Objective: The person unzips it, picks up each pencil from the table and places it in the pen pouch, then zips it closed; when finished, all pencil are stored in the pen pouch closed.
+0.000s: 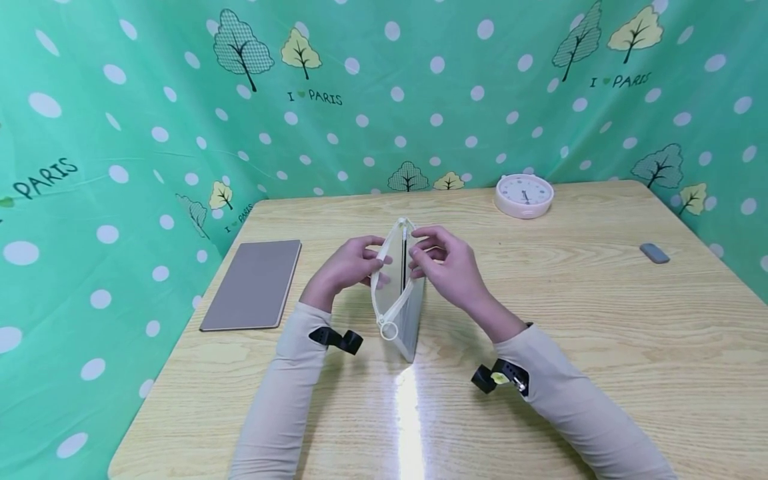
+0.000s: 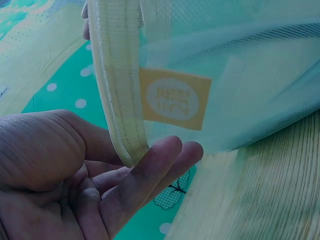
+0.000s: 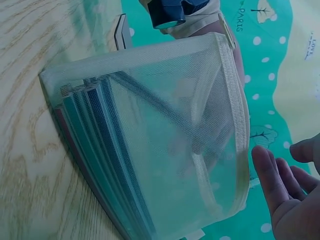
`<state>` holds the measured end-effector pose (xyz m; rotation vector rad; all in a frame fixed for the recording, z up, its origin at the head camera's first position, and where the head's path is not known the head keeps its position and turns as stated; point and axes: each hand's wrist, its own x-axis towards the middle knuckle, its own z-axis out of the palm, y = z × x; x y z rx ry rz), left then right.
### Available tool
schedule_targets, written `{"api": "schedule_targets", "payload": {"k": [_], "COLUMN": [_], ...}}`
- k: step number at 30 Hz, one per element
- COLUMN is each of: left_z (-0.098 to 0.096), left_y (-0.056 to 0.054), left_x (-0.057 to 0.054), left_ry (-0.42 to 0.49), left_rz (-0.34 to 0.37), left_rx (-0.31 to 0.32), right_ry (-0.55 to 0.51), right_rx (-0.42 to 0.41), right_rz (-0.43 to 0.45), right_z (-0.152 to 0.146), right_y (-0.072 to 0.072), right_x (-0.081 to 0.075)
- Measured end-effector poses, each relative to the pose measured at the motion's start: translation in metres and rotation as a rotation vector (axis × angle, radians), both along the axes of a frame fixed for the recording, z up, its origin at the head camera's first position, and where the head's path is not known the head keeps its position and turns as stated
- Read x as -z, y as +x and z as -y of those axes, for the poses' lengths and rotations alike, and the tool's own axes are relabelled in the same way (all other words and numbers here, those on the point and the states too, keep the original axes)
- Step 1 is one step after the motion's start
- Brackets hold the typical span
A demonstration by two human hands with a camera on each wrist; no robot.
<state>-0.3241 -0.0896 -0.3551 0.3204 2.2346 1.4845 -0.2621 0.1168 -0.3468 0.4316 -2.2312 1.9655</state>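
A see-through mesh zipper pouch (image 1: 414,313) stands upright on the table, its zipped top spread apart. My left hand (image 1: 354,263) pinches the left edge of the opening, thumb on one side and fingers on the other. Beside the right edge is my right hand (image 1: 447,263), fingers loosely bent; the right wrist view shows nothing between thumb and fingers (image 3: 270,175). Through the mesh I see several thin coloured strips (image 3: 95,125) at the bottom and a dark, slanting stick (image 3: 155,102). An orange label (image 2: 172,100) is on the pouch, and a ring (image 1: 389,331) hangs at its near end.
On the left of the wooden table (image 1: 570,320) lies a grey notebook (image 1: 255,283). A pale round clock (image 1: 524,195) stands at the back, right of the pouch. Farther right is a small grey-blue object (image 1: 654,253) of unclear kind. A green patterned cloth (image 1: 372,87) hangs behind.
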Motion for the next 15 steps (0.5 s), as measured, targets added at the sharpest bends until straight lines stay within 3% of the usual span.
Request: {"api": "schedule_targets", "payload": {"k": [4, 7, 11, 15], "left_z": [0.0, 0.0, 0.0, 0.001], "left_y": [0.001, 0.001, 0.001, 0.001], "left_x": [0.0, 0.0, 0.001, 0.0], "left_ry": [-0.006, -0.005, -0.005, -0.018], "left_rz": [-0.008, -0.013, -0.022, -0.031], "left_rx": [0.002, 0.005, 0.014, 0.016], "right_ry": [0.035, 0.117, 0.355, 0.709], "right_rx": [0.001, -0.032, -0.196, -0.337], "right_rz": [-0.018, -0.094, -0.355, -0.645], "right_z": [-0.003, -0.005, -0.006, 0.0], "right_y": [0.001, 0.005, 0.015, 0.028], "right_x": [-0.004, -0.007, -0.012, -0.013]}}
